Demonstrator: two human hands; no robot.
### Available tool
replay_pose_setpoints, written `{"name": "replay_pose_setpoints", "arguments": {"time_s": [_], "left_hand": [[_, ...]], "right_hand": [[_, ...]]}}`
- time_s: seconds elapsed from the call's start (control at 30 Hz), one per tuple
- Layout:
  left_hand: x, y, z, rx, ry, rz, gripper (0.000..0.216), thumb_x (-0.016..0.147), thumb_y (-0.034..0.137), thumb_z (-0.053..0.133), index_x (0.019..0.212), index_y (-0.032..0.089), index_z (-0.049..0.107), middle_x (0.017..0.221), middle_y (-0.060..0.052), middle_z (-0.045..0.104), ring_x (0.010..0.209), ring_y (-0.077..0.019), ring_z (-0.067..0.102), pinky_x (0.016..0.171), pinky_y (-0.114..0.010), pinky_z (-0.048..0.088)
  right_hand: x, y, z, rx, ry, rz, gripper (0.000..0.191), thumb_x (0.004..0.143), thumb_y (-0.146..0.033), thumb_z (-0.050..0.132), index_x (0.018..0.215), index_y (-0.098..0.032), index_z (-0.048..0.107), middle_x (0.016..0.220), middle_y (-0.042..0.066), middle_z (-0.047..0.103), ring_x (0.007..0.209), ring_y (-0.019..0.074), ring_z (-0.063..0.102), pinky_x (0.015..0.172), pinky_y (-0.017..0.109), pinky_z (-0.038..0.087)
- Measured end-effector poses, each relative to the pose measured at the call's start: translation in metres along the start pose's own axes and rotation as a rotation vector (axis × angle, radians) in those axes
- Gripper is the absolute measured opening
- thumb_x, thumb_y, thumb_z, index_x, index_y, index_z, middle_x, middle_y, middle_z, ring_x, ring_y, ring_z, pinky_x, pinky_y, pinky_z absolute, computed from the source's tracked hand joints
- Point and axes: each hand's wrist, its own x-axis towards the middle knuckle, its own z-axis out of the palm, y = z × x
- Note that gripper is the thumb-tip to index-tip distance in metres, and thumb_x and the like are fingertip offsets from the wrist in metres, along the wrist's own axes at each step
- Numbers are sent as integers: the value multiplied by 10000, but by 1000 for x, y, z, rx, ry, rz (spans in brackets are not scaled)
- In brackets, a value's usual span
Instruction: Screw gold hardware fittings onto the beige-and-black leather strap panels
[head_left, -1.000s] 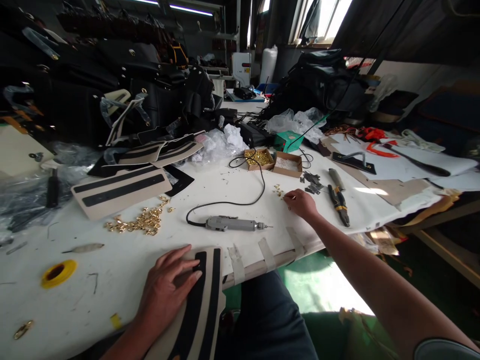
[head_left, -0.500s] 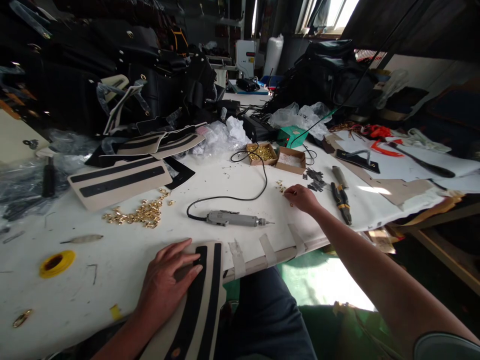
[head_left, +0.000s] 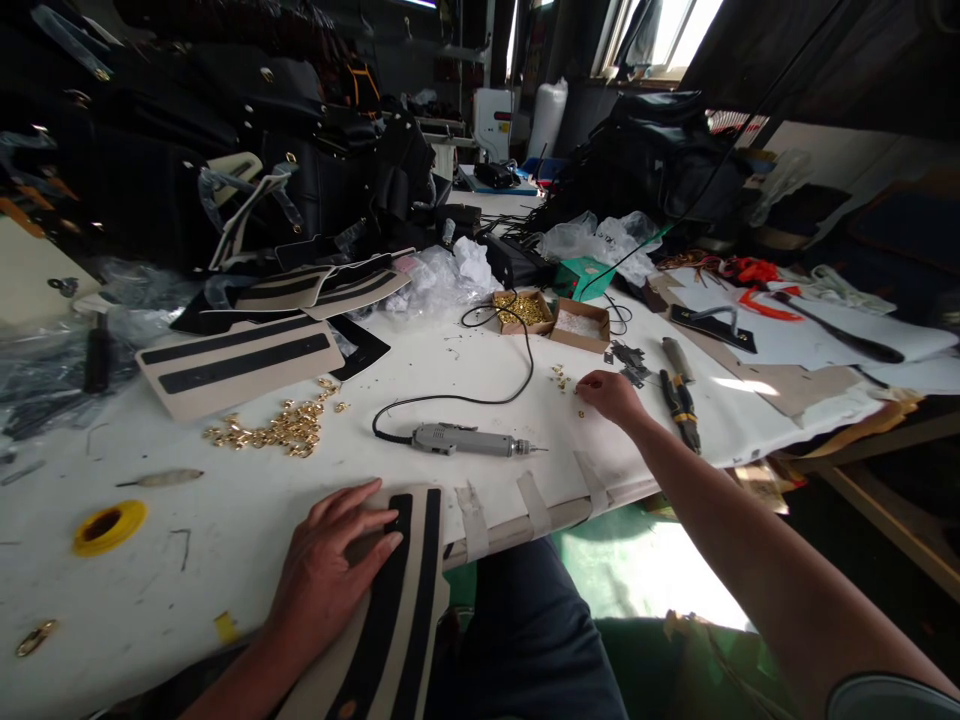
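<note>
My left hand [head_left: 334,560] lies on a beige panel [head_left: 394,590] with black stripes, thumb and fingers stretched over its upper part. The panel slants across the table's front edge above my lap. Out to the right, my right hand [head_left: 606,393] touches down on the table with its fingertips pinched together; what they hold, if anything, is too small to make out. Small gold metal pieces [head_left: 559,377] lie just left of those fingertips, and a single one [head_left: 581,413] sits below them. Between my hands rests a grey electric screwdriver [head_left: 465,440], its bit pointing right.
Gold clasps [head_left: 289,430] form a pile at left, near another striped panel [head_left: 240,362]. Two small cardboard boxes [head_left: 581,325] hold gold and clear bits. Pliers [head_left: 680,410] lie right of my right hand. A yellow tape roll [head_left: 110,527] is at left; black bags [head_left: 300,170] crowd the back.
My right hand has shifted slightly right, away from the small gold pieces, its fingers still pinched. My left hand stays on the striped panel.
</note>
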Motion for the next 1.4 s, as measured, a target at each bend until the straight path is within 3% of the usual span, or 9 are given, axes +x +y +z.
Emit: {"name": "replay_pose_setpoints", "arguments": {"time_s": [0.3,0.6,0.77,0.93,1.07,1.4], "left_hand": [[1,2,-1,3,-4,-2,236,940,475,706,1076,319,820,1412,-49,708,1307,-341,614,1066,-547,529],[0,2,0,-1,1,-9,230,937,474,704,1059,320,825,1408,-52,712,1302,-330,622,1075,-534,529],[1,1,1,-6,0,-14,226,936,466,708,1055,315,827,1413,-55,709,1304,-328,619,1078,-530,525],[1,2,0,-13,-3,-19,227,932,469,715,1062,321,827,1408,-53,713,1308,-326,617,1085,-532,527],[0,2,-1,-10,-6,-25,229,935,473,711,1063,322,827,1411,-56,710,1310,-336,616,1079,-549,528],[2,5,-2,-9,6,-13,224,935,471,711,1060,324,823,1402,-47,714,1303,-337,618,1072,-542,530]], "right_hand": [[-11,-17,15,-80,-1,-104,220,887,-345,649,989,-266,827,1034,32,813,903,214,693,691,274,406],[-26,-31,7,-150,-162,-179,186,896,-337,644,902,-268,817,914,12,804,818,186,678,660,260,383],[-26,-35,3,-208,-64,-107,214,887,-389,650,927,-271,824,928,37,804,817,210,667,623,279,341],[-13,-32,2,-203,24,-123,297,939,-368,612,1141,-304,820,1046,28,801,895,198,682,653,272,377],[-13,-26,9,-213,49,-175,258,958,-343,606,1077,-302,830,1149,27,777,901,188,680,674,275,386],[-28,-15,4,-198,83,-191,242,930,-287,603,1025,-281,826,1077,15,782,879,176,682,699,261,411]]}}
